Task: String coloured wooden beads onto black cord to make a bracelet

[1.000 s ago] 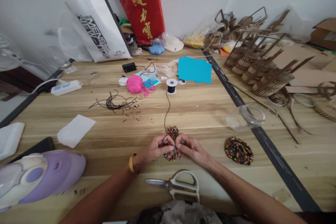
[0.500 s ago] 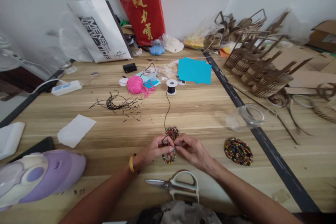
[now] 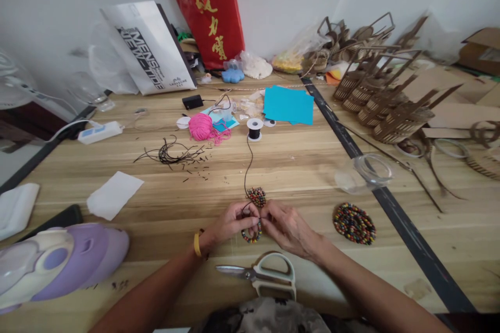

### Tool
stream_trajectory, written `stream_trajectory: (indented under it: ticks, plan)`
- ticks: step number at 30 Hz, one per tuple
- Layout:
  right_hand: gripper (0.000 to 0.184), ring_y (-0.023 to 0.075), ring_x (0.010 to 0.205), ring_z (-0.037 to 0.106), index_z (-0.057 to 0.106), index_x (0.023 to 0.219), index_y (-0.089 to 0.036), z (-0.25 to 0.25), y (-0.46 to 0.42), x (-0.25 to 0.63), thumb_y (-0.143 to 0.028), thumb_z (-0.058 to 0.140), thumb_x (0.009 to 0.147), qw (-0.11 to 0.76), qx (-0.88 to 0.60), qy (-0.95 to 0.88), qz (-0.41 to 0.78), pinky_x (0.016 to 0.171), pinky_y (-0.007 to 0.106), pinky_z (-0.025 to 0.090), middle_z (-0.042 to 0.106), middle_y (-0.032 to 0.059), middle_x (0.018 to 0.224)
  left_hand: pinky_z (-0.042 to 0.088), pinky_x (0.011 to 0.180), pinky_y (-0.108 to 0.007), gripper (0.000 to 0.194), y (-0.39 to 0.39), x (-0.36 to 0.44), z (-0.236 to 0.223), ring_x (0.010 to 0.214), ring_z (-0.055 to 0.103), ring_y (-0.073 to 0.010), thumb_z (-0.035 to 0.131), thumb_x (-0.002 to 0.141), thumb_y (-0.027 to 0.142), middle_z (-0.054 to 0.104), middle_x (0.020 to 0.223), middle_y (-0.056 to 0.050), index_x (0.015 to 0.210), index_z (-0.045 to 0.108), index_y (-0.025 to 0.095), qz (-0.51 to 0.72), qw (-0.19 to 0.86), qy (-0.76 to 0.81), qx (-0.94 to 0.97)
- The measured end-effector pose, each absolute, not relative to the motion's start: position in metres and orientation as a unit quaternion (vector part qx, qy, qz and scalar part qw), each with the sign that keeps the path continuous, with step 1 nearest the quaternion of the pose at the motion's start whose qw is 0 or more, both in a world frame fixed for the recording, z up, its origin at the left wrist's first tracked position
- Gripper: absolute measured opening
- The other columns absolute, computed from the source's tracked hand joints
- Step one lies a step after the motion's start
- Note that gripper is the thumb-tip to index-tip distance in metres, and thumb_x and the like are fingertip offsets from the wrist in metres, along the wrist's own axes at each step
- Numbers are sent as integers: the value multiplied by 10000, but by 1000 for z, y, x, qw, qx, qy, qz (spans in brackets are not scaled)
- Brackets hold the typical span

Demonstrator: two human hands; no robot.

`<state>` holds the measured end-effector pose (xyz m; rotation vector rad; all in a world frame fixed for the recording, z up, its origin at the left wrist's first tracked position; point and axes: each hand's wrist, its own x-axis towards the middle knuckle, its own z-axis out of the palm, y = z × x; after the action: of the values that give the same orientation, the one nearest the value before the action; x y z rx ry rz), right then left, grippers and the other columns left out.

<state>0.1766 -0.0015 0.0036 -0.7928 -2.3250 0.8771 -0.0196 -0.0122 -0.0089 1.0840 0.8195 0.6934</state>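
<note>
Wood-grain table (image 3: 304, 177), pale wall (image 3: 297, 0) behind. Along the far edge we read "MENS NEW-TIDE" on a white bag (image 3: 142, 26); gold characters run down a red bag (image 3: 230, 15), the lower two 力寶. Toward the near edge, around its middle, just beyond the scissors (image 3: 269, 274), our left hand (image 3: 236, 220) holds a small beaded ring (image 3: 252, 238), fingers narrowed; our right hand (image 3: 289, 228) pinches black cord (image 3: 252, 156) beside it. That cord leads to a spool (image 3: 254, 133) mid-table.

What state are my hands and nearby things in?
Left hand: pinching beaded loop
Right hand: apparently pinching black cord
Beaded loop: held, curved
Black cord: partly unwound
Spool: standing upright
Scissors: flat, apparently closed
Pink yarn: balled, strands loose
Blue sheets: flat, overlapping
Strung beads, right: coiled
</note>
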Motion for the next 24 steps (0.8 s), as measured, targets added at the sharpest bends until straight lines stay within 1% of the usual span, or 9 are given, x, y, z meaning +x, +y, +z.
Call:
stream_trajectory:
  ticks: [4, 8, 13, 15, 19, 22, 24]
  plan:
    - [64, 140, 683, 518, 498, 900, -186, 4, 0, 177, -182, 439, 925, 244, -295, -863, 329, 630, 242, 375, 571, 29, 779, 453, 542, -209, 280, -13, -20, -8, 545, 563, -96, 665, 780, 369, 608, 624, -13, 767, 545, 117, 312, 716, 379, 497]
    - [123, 127, 678, 506, 510, 844, -177, 2, 2, 178, -185, 431, 937, 243, -278, -856, 361, 641, 228, 372, 560, 20, 764, 467, 563, -223, 301, -13, -20, -7, 553, 566, -99, 660, 776, 394, 607, 639, -15, 768, 533, 121, 304, 718, 382, 497]
    - [152, 100, 614, 448, 506, 782, -167, 1, 4, 179, -157, 442, 919, 237, -283, -846, 385, 593, 205, 332, 498, -15, 686, 476, 598, -252, 330, -12, -19, -5, 593, 576, -122, 622, 791, 443, 613, 681, -33, 792, 542, 123, 287, 681, 401, 541]
    - [153, 93, 594, 424, 504, 769, -166, 1, 4, 180, -145, 445, 909, 235, -289, -839, 396, 575, 199, 316, 476, -26, 666, 465, 624, -257, 324, -11, -20, -2, 627, 572, -132, 558, 836, 444, 609, 684, -34, 801, 572, 122, 280, 625, 416, 598]
    - [144, 87, 589, 408, 490, 752, -163, 3, 5, 180, -131, 456, 888, 224, -290, -828, 425, 565, 192, 308, 466, -33, 660, 439, 728, -276, 328, -9, -24, 3, 742, 550, -156, 398, 934, 350, 614, 760, -49, 795, 605, 138, 253, 438, 433, 746]
    - [150, 86, 584, 401, 486, 733, -161, 4, 5, 180, -130, 460, 878, 217, -298, -827, 424, 562, 195, 303, 461, -35, 650, 418, 789, -300, 306, -9, -28, 5, 798, 528, -176, 362, 947, 286, 605, 808, -66, 786, 582, 146, 240, 330, 439, 800]
    - [148, 85, 574, 393, 489, 732, -160, 3, 5, 180, -128, 459, 874, 213, -304, -828, 420, 553, 195, 297, 458, -36, 643, 406, 801, -305, 293, -9, -31, 7, 796, 518, -179, 365, 944, 271, 591, 794, -61, 771, 568, 150, 236, 306, 450, 805]
